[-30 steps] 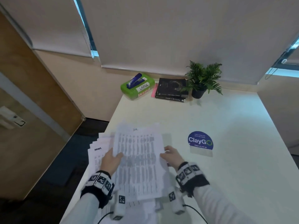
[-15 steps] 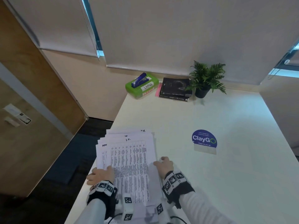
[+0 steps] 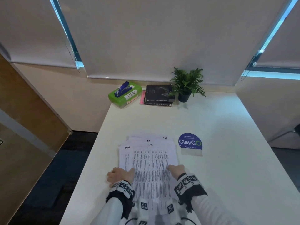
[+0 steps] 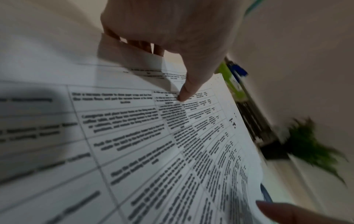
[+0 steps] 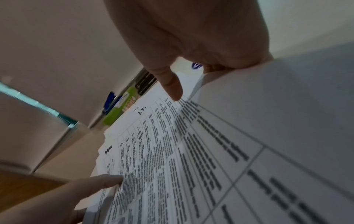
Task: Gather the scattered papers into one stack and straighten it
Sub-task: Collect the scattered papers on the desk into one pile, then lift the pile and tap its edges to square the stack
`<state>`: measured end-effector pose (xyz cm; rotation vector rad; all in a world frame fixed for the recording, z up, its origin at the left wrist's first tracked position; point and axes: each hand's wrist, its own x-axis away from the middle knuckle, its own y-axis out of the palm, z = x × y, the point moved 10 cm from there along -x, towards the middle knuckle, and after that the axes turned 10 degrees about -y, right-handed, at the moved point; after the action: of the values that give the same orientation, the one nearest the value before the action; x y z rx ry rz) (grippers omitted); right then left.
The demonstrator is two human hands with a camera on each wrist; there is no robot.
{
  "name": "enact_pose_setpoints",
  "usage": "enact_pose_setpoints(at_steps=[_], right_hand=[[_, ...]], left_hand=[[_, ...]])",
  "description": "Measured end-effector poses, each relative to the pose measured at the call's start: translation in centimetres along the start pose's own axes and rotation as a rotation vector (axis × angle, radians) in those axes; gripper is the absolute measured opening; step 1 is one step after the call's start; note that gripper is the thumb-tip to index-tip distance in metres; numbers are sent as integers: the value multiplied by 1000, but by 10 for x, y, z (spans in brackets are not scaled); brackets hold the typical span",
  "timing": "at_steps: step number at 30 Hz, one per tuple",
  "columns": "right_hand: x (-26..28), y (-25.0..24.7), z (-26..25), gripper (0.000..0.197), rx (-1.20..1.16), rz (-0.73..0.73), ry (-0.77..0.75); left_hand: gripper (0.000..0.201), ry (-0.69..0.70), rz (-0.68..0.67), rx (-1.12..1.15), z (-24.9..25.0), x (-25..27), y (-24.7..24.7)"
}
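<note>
A stack of printed table sheets [image 3: 150, 157] lies lengthwise on the white table [image 3: 227, 159], its far ends still slightly fanned. My left hand [image 3: 121, 175] grips the stack's left edge, thumb [image 4: 183, 94] on the top sheet and fingers curled under the edge. My right hand [image 3: 176, 170] grips the right edge the same way, thumb [image 5: 173, 89] on top and fingers tucked beneath. In the right wrist view the left hand [image 5: 90, 188] shows at the far side of the papers [image 5: 172, 151]. The stack's near end is hidden behind my wrist cameras.
A blue ClayGo sticker [image 3: 190, 142] sits just right of the stack. At the table's far edge are a green box [image 3: 125, 99] with a blue stapler [image 3: 122, 90] on it, black books [image 3: 159, 95] and a potted fern [image 3: 186, 83]. The table's left edge drops to dark floor.
The sheets fanned out to the left have been drawn in, so the pile is narrower and squarer. Both hands have slid back along its sides toward me.
</note>
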<state>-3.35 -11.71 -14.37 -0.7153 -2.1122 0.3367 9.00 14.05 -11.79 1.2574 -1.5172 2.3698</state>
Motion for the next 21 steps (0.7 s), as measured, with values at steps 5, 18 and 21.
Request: enact_pose_setpoints(at_steps=[5,18,21], right_hand=[[-4,-28,6,66,-28,-42,-11],[8,-66,-1,43,-301,-88,-119],[32,-89,-40,37,-553,-58,-329]], left_hand=[[77,166,-141,128,49,17,30],[55,336,-462,228,76,45,62],[50,511,-425,449,100,74,27]])
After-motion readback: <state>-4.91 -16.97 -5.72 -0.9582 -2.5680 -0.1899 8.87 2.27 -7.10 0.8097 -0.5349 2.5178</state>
